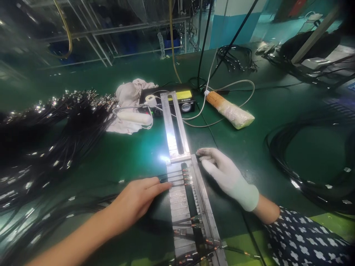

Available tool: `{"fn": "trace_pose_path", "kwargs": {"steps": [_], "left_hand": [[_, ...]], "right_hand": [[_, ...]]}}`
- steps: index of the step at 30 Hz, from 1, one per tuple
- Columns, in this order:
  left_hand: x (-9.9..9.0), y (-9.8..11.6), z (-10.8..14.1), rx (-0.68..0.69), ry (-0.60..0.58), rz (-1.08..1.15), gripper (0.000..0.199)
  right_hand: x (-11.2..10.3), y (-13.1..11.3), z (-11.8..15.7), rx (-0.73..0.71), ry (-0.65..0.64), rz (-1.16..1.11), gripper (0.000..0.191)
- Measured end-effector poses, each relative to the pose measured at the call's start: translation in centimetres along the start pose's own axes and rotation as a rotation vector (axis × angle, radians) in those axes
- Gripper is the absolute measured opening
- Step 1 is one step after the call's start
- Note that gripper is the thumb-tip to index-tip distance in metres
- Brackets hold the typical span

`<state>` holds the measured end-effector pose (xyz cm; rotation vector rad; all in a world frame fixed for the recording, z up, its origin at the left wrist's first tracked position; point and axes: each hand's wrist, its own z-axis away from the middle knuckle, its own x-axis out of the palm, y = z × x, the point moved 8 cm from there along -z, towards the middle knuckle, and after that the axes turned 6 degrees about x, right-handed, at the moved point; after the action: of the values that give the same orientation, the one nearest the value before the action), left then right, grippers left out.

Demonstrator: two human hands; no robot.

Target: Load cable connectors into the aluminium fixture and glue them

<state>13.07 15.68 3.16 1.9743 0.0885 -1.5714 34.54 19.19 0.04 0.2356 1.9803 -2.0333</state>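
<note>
One left hand [141, 195], fingers' grip unclear, one right hand [226, 173], fingers apart, beside one fixture [179, 203]

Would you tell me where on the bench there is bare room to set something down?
Bare green tabletop shows between the wrapped bundle, the gloved right hand and the black cable coil. A smaller patch lies left of the metal fixture, beyond the left hand. The far left is crowded with cables.

Long slotted metal fixture [181, 207]: silver-grey. Thin cables with exposed ends [177, 181]: black, coppery-orange at tips. Flat work table [149, 147]: dark green. Knitted fabric glove [222, 170]: white, mint-green cuff. Loose cloth sleeve [302, 232]: navy-black, white four-lobed motifs. Box-shaped device [166, 101]: black, yellow label.
</note>
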Motion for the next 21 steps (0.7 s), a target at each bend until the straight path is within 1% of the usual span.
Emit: {"fn": "trace_pose_path", "kwargs": {"steps": [4,6,8,10,12,14,16,19,21], "left_hand": [[0.3,-0.1,-0.1,0.008,0.018,0.031,0.040],[0.7,0.0,0.0,0.024,0.035,0.013,0.038],[1.0,0.2,0.6,0.017,0.104,-0.086,0.039],[1.4,0.3,1.6,-0.044,0.198,-0.240,0.042],[2.1,0.3,2.6,-0.116,0.238,-0.331,0.047],[3.1,0.3,2.9,-0.152,0.189,-0.291,0.051],[3.4,0.6,2.9,-0.164,0.136,-0.201,0.049],[2.8,1.2,2.7,-0.221,0.093,-0.045,0.042],[2.4,1.8,2.8,-0.279,0.081,0.109,0.037]], "right_hand": [[0.1,0.0,0.0,0.008,-0.003,0.000,0.024],[0.1,0.0,0.0,0.004,-0.001,-0.007,0.024],[0.1,-0.1,0.1,-0.001,0.000,-0.017,0.024],[0.1,0.0,0.1,0.002,-0.001,-0.026,0.024],[0.2,0.1,0.0,0.010,-0.002,-0.031,0.024],[0.3,0.2,-0.1,0.008,0.001,-0.041,0.023],[0.3,0.3,-0.1,0.000,0.003,-0.051,0.023],[0.3,0.2,0.3,-0.017,0.014,-0.050,0.023],[0.3,0.2,0.8,-0.024,0.008,-0.042,0.023]]}}
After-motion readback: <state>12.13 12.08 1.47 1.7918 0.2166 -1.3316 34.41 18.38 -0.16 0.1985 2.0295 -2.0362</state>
